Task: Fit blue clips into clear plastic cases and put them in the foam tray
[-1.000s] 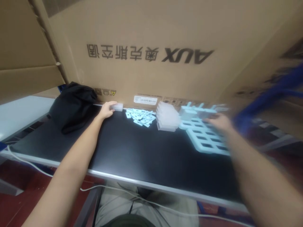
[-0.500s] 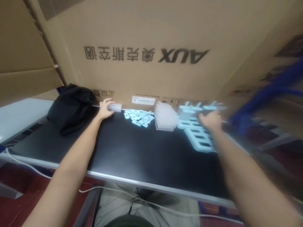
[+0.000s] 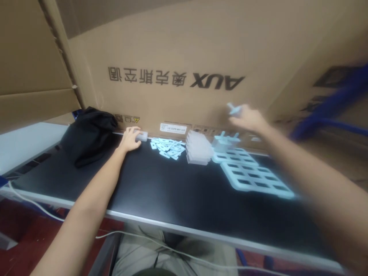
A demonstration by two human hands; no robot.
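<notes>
My left hand [image 3: 130, 139] is at the back of the table, its fingers curled round a small translucent plastic mould [image 3: 143, 136]. My right hand [image 3: 249, 118] is raised in front of the big carton, pinching a light blue ice-pop stick [image 3: 235, 110], blurred by motion. Below it lie light blue grid frames [image 3: 253, 177], with more ice-pop sticks [image 3: 224, 140] standing upright at the back one. A leaning stack of translucent moulds [image 3: 199, 148] rests left of the frames. Between that stack and my left hand spreads a pile of flat light blue pieces [image 3: 168, 147] with slots.
A large cardboard carton [image 3: 172, 46] walls off the back of the black table [image 3: 166, 188]. A black cloth bag [image 3: 87, 136] lies at the left. Blue metal framing [image 3: 330, 105] stands at the right, and a white cable [image 3: 161, 241] hangs across the front.
My right hand has risen from the frames, lifting an ice-pop stick up and slightly left. My left hand stays at the translucent mould. The view has shifted slightly.
</notes>
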